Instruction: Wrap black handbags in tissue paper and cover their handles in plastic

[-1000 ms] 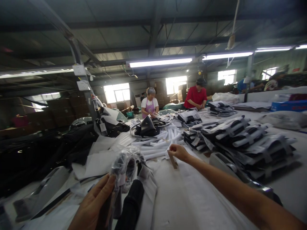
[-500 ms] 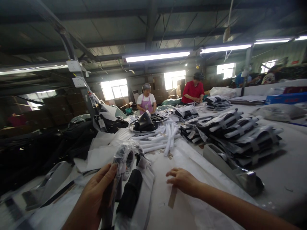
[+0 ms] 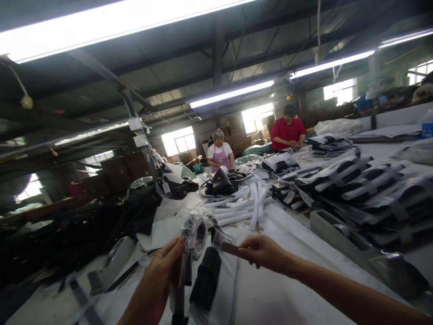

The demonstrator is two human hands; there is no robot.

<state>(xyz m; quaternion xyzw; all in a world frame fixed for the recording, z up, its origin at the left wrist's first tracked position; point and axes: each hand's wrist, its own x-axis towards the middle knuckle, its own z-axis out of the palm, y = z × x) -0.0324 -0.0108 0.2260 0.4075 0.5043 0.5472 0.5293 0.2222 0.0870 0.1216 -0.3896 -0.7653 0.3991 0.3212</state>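
Observation:
My left hand (image 3: 165, 264) is closed, thumb on top, on a dark bag strap whose upper loop (image 3: 201, 232) is wrapped in clear plastic. Beside it lies a rolled black piece (image 3: 205, 276) with pale wrapping sheet along its right side. My right hand (image 3: 262, 253) pinches one end of a short flat brown strip (image 3: 230, 248). The strip's other end points left, at the pale wrapping near the loop; whether they touch I cannot tell.
Grey tape dispensers stand right (image 3: 358, 253) and left (image 3: 117, 262). White tubes (image 3: 259, 203) and a black bag (image 3: 219, 180) lie ahead. Wrapped bags (image 3: 368, 185) are stacked right, dark bags (image 3: 111, 225) heaped left. Two people (image 3: 220, 153) (image 3: 288, 128) work across the table.
My right hand has picked up the brown strip from the table and brought it left towards the wrapped strap. My left hand keeps its hold. The view has tilted and swung left.

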